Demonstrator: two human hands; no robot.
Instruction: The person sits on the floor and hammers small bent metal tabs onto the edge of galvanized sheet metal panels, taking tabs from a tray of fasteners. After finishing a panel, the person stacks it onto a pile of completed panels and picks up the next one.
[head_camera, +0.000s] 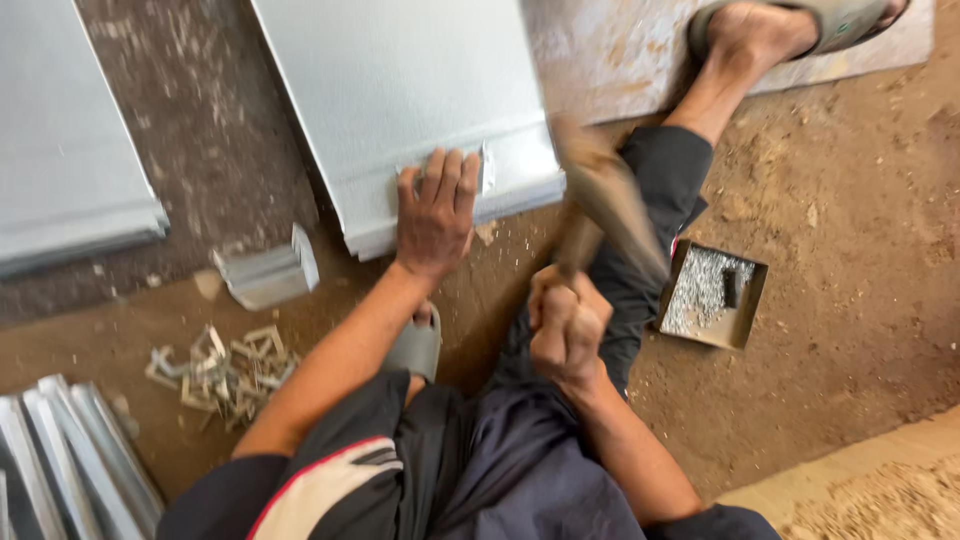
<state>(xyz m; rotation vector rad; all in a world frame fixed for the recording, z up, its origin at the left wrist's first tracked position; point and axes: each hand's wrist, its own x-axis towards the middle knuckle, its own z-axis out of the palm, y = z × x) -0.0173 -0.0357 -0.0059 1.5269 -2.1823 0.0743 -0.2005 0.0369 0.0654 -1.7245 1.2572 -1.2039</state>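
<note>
Both hands are busy on the dirt floor (850, 260). One is the left hand (437, 212). It lies flat and open on the near edge of a big grey metal sheet (400, 90), with its fingers spread and pressing down on a small shiny metal piece (484, 168) at the fold of the sheet. The right hand (565, 325) is closed tight in a fist around the handle of a hammer (600, 195). The hammer is blurry. Its head is up in the air, just beside the left hand and above the edge of the sheet.

The big sheet lies on the floor in front of the person, and it reaches up to the top of the view. Another grey metal sheet (60, 140) lies well apart from it on the left side. A stack of long metal strips (70, 460) sits in the bottom left corner. A flat board (620, 50) lies at the top right, and a foot in a grey sandal (790, 25) rests on it.

The person's legs are in dark trousers (520, 470). Near the right knee sits a small square metal tray (712, 295) full of tiny silver bits. A small bent metal piece (268, 272) lies near the left arm. Just below it is a little pile of metal clips (222, 372).
</note>
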